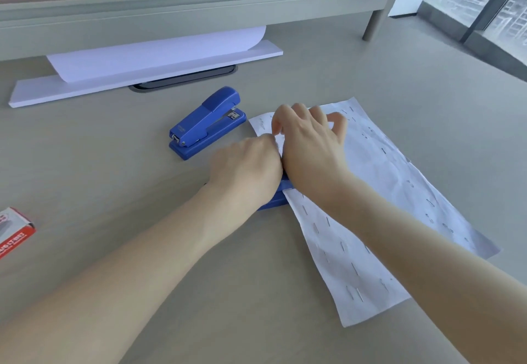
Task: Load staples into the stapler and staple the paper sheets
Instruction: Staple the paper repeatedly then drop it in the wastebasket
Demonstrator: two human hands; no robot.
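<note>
A white paper sheet stack (379, 207), full of staples, lies on the desk at the right. A blue stapler (275, 197) sits at its left edge, mostly hidden under my left hand (248, 167), whose curled fingers lie over the stapler's top. My right hand (308, 141) rests on the paper's upper left part, fingers bent, touching the sheet beside my left hand. A second blue stapler (206, 122) stands closed and untouched farther back on the desk. A red staple box (14, 231) lies at the left edge.
A long white board (171, 70) with a curled white sheet (159, 53) on it lies at the back, over a dark cable slot (185, 78). A raised grey shelf (199, 1) runs along the back. Windows are at the far right.
</note>
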